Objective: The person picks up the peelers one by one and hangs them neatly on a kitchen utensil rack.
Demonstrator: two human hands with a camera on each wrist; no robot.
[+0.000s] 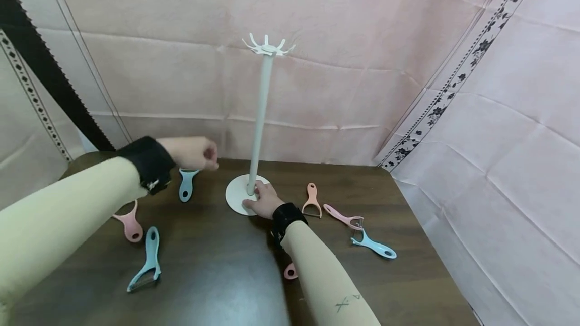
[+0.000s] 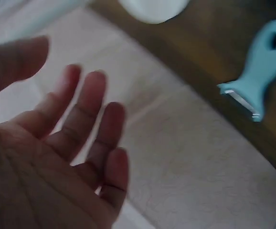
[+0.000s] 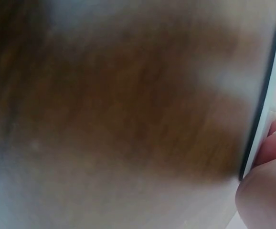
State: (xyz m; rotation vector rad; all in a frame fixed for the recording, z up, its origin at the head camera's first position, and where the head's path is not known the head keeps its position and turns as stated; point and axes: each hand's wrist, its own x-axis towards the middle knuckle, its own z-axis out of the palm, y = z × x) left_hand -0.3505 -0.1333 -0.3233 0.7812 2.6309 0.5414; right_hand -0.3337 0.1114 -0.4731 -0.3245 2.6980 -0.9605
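A white stand (image 1: 260, 114) rises upright from the table, with a round base (image 1: 236, 197) and a ring of upturned hooks (image 1: 268, 49) on top; nothing hangs there. My right hand (image 1: 265, 201) holds the stand low down, its thumb at the base's rim and its fingers by the pole. In the right wrist view the thumb (image 3: 264, 195) lies at the base's edge. Left of the stand, my left hand (image 1: 195, 152) is raised, holding nothing, its fingers loosely bent in the left wrist view. Just below it lies a blue Y-shaped peeler (image 1: 186, 187), its head partly hidden in the head view.
Left on the brown table (image 1: 217, 265) lie a pink peeler (image 1: 132, 225) and another blue peeler (image 1: 151, 258). At right are an orange-pink peeler (image 1: 311, 197), a pink one (image 1: 342, 216) and a blue one (image 1: 376, 246), the last two touching. My right forearm partly covers another pink handle (image 1: 290, 271). Cloth (image 1: 317, 89) hangs behind.
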